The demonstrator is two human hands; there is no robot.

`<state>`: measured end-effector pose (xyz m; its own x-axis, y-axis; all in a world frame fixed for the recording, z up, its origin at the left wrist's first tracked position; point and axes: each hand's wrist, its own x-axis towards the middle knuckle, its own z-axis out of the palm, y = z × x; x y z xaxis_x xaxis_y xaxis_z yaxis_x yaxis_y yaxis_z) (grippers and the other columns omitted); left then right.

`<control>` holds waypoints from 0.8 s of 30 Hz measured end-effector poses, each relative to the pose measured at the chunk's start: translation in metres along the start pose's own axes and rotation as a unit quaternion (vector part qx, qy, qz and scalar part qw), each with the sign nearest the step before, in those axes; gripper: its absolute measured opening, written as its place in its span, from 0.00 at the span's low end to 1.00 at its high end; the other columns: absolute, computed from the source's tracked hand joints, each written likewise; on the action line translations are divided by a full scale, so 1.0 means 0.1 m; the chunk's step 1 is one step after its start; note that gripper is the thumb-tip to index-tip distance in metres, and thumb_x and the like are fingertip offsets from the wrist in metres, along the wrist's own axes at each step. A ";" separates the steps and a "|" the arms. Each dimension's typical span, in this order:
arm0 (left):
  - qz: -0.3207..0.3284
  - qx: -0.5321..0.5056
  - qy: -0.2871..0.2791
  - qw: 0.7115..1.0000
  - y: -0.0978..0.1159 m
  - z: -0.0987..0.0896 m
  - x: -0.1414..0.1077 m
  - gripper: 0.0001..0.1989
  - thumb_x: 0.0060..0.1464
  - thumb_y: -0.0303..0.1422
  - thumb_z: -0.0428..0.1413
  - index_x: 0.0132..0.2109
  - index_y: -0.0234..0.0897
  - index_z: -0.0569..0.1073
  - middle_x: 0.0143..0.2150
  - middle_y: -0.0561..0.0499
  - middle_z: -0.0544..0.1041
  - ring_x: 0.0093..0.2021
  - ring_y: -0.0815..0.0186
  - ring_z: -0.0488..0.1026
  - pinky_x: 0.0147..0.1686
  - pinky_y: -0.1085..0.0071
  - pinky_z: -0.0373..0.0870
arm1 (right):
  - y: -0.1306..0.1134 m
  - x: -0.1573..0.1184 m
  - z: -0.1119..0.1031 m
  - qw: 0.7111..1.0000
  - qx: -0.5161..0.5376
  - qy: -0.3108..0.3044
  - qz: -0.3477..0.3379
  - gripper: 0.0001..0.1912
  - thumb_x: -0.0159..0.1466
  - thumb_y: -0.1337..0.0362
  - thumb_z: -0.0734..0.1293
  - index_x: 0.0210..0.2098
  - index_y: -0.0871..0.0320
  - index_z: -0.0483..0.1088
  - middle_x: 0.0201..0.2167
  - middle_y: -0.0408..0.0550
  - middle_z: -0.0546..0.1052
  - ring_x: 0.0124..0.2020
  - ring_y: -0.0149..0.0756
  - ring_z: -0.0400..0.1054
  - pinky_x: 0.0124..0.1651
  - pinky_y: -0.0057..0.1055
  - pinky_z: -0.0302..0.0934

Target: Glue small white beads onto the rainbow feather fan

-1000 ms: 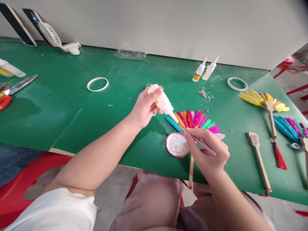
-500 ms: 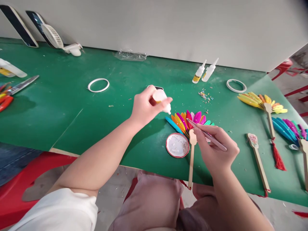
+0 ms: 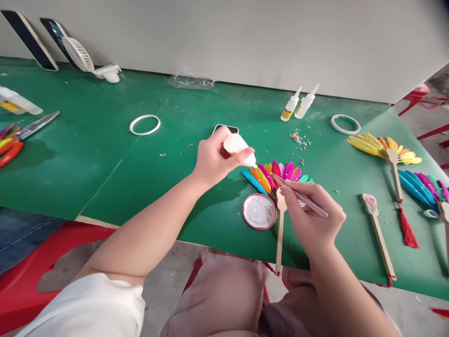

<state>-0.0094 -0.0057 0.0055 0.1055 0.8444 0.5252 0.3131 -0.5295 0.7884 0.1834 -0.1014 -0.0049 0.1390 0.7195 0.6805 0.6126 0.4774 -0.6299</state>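
Note:
My left hand [image 3: 219,157] grips a white glue bottle [image 3: 240,149], its nozzle tilted down at the left side of a feather fan [image 3: 288,171]. Pink, orange, purple, blue and green feathers spread from the fan's wooden handle [image 3: 280,229]. In my right hand [image 3: 314,210] is a pair of tweezers [image 3: 301,196], tips over the fan's middle feathers; I cannot tell whether they touch. A round dish [image 3: 259,212] with a red rim, holding small white beads, lies left of the handle. Small white dots show on some feathers.
Two glue bottles [image 3: 296,104] stand behind the fan, near scattered colourful bits [image 3: 300,140]. To the right lie a yellow feather fan [image 3: 368,145], a blue-purple one [image 3: 421,189] and a bare wooden handle [image 3: 378,234]. Scissors [image 3: 31,131] and a white ring [image 3: 145,125] are left.
My left hand has brought the bottle slightly right, so its nozzle is now nearer the feathers and the tweezer tips. My right hand has shifted very slightly left.

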 end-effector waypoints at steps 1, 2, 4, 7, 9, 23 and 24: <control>-0.028 -0.038 -0.001 0.999 0.00 0.00 0.01 0.22 0.43 0.47 0.62 0.26 0.38 0.60 0.20 0.58 0.65 0.17 0.77 0.61 0.16 0.78 0.55 | 0.01 0.00 0.00 1.000 0.001 0.001 0.003 0.11 0.55 0.74 0.70 0.35 0.54 0.74 0.29 0.41 0.80 0.26 0.29 0.74 0.27 0.25 0.68; -0.054 -0.075 -0.007 0.996 0.00 0.00 0.01 0.21 0.44 0.47 0.62 0.26 0.38 0.60 0.20 0.58 0.66 0.16 0.76 0.63 0.15 0.78 0.56 | 0.02 -0.01 0.00 1.000 0.002 0.000 0.006 0.10 0.55 0.73 0.70 0.35 0.54 0.74 0.28 0.41 0.80 0.26 0.29 0.74 0.27 0.25 0.68; -0.094 -0.141 -0.026 0.985 0.01 -0.01 0.04 0.20 0.45 0.47 0.61 0.27 0.38 0.61 0.17 0.58 0.66 0.13 0.75 0.63 0.12 0.78 0.55 | 0.03 -0.01 -0.01 1.000 0.001 -0.002 0.007 0.10 0.55 0.73 0.70 0.35 0.54 0.74 0.28 0.41 0.80 0.26 0.30 0.73 0.26 0.25 0.68; -0.137 -0.236 0.006 0.962 0.03 -0.01 0.08 0.20 0.50 0.50 0.56 0.27 0.39 0.63 0.12 0.60 0.60 0.10 0.75 0.59 0.11 0.77 0.53 | 0.01 0.00 0.00 1.000 -0.003 -0.004 -0.004 0.10 0.55 0.74 0.70 0.35 0.54 0.74 0.28 0.41 0.79 0.25 0.29 0.73 0.27 0.25 0.68; -0.164 -0.270 0.012 0.949 0.04 -0.01 0.10 0.20 0.50 0.51 0.56 0.27 0.39 0.63 0.11 0.61 0.58 0.10 0.75 0.58 0.11 0.77 0.52 | -0.02 0.01 0.00 1.000 -0.007 -0.005 -0.019 0.10 0.54 0.74 0.70 0.34 0.55 0.73 0.28 0.40 0.79 0.25 0.29 0.73 0.28 0.25 0.69; -0.211 -0.290 0.000 0.933 0.09 0.01 0.08 0.20 0.47 0.50 0.58 0.27 0.38 0.64 0.13 0.60 0.59 0.10 0.77 0.56 0.10 0.76 0.50 | -0.10 0.00 0.07 0.997 0.035 -0.029 -0.065 0.12 0.54 0.77 0.69 0.34 0.55 0.72 0.28 0.42 0.79 0.27 0.30 0.73 0.31 0.27 0.70; -0.212 -0.290 0.001 0.933 0.09 0.02 0.08 0.19 0.47 0.49 0.59 0.28 0.38 0.65 0.14 0.60 0.60 0.10 0.78 0.56 0.10 0.76 0.50 | -0.10 0.00 0.07 0.997 0.037 -0.027 -0.067 0.13 0.54 0.78 0.69 0.35 0.55 0.72 0.28 0.42 0.79 0.28 0.30 0.74 0.31 0.27 0.70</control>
<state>-0.0042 -0.0036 0.0167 0.0873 0.9880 0.1274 -0.2377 -0.1036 0.9658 0.1717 -0.1028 -0.0013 0.0167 0.6722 0.7402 0.5627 0.6056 -0.5627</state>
